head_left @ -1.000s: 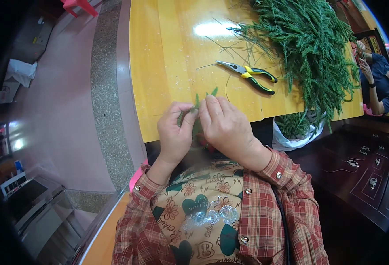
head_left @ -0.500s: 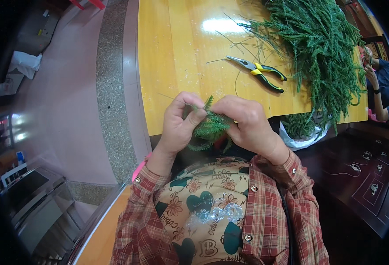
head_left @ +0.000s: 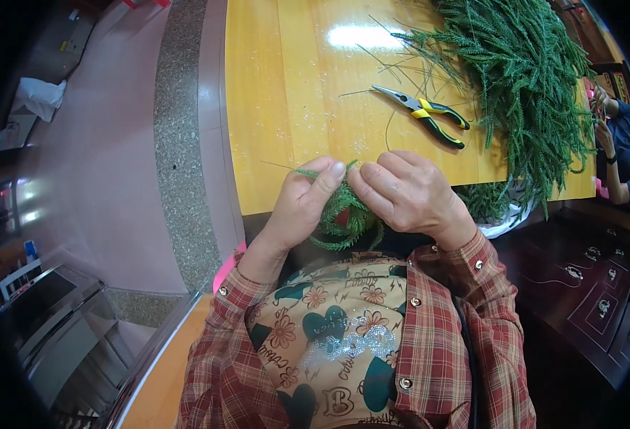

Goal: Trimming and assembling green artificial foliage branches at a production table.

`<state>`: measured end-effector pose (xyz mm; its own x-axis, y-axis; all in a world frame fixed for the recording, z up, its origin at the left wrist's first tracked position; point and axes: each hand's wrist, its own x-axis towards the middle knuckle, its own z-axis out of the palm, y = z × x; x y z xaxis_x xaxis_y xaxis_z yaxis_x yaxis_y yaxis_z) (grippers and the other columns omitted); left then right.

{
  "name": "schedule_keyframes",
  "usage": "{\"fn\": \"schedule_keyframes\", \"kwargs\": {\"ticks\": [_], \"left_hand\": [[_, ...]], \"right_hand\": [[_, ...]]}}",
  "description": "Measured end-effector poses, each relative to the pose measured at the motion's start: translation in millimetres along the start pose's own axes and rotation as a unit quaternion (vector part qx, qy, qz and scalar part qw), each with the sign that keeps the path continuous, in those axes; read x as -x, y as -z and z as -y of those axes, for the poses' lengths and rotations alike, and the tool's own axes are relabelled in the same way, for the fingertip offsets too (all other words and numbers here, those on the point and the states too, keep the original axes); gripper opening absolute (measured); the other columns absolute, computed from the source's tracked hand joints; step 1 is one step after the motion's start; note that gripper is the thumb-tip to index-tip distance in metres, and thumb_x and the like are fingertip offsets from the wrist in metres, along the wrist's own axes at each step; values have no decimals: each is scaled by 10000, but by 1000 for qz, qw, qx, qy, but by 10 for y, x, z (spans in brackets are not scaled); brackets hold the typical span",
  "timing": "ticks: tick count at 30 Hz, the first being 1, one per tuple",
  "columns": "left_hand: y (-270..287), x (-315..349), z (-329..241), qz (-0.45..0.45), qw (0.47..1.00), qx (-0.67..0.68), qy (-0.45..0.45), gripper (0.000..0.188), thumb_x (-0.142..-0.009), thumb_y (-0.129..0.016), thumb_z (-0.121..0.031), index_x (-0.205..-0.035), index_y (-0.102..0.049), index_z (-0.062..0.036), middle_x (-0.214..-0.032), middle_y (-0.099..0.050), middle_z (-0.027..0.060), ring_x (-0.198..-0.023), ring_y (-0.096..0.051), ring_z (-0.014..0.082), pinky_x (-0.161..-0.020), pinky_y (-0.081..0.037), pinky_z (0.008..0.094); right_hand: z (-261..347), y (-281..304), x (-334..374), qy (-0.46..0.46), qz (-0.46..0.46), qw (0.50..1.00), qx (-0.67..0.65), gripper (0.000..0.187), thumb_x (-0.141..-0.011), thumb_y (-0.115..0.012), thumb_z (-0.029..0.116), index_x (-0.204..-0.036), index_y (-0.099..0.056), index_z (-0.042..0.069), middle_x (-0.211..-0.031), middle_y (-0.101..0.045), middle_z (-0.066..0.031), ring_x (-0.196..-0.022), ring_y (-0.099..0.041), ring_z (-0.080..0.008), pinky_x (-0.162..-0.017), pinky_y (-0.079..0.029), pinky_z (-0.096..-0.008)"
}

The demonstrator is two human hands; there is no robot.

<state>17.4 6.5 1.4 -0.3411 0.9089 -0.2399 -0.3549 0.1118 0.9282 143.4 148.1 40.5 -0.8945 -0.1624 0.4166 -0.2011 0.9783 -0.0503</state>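
Note:
Just past the table's near edge, both my hands pinch a green artificial fir sprig (head_left: 349, 218) with a thin stem poking out to the left. My left hand (head_left: 302, 202) grips it between thumb and forefinger. Close beside it, my right hand (head_left: 408, 193) is closed on the upper part of the sprig; its fingertips partly hide what they pinch. The lower fronds curl down below the hands. Long-nose pliers (head_left: 423, 116) with black and yellow handles lie on the table beyond my right hand, their jaws slightly apart.
A large heap of green sprigs (head_left: 526, 93) covers the right of the yellow wooden table (head_left: 279, 93) and droops over its edge. Loose thin stems lie beside it. Below stands a white bag (head_left: 504, 225) of greenery. Another person (head_left: 619, 143) works at the far right.
My right hand has turned and shifted, its fingers now closer to my left thumb. The sprig has turned between my hands, and more of its curled lower fronds shows.

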Motion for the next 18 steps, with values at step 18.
{"fn": "schedule_keyframes", "kwargs": {"ticks": [18], "left_hand": [[-61, 4, 43, -137, 911, -266, -284, 215, -901, -601, -182, -781, -536, -16, -639, -481, 64, -577, -475, 155, -533, -371, 256]], "right_hand": [[163, -275, 22, -483, 12, 558, -675, 239, -904, -572, 221, -905, -601, -16, -705, -560, -58, -626, -576, -180, -592, -471, -303]]}}
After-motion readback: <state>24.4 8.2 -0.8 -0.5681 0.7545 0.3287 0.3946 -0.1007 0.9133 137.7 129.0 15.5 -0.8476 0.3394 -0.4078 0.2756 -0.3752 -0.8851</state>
